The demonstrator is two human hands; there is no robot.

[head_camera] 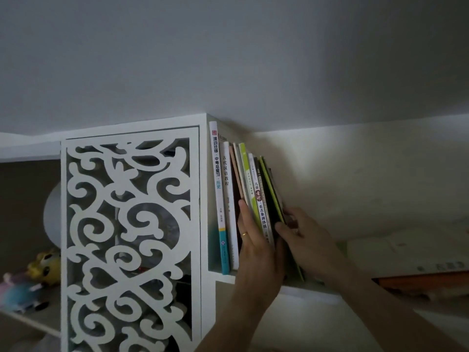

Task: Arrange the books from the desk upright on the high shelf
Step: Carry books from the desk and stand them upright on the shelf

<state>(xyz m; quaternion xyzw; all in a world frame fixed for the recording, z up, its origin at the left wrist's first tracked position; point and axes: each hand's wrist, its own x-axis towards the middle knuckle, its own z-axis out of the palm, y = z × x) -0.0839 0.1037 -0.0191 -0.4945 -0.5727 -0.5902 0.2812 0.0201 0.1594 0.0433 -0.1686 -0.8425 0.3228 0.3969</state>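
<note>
While row of thin upright books (pixel 250 199) stands on high white shelf (pixel 299 289), just right of white fretwork cabinet door (pixel 129 240), both hands work its right end. Left hand (pixel 256 252), gold ring on finger, lies flat with straight fingers against spines. Right hand (pixel 308 240) curls round lime-green-edged outer books (pixel 272 196), which lean left. Blurred soft toys (pixel 30 283) on lower left shelf.
</note>
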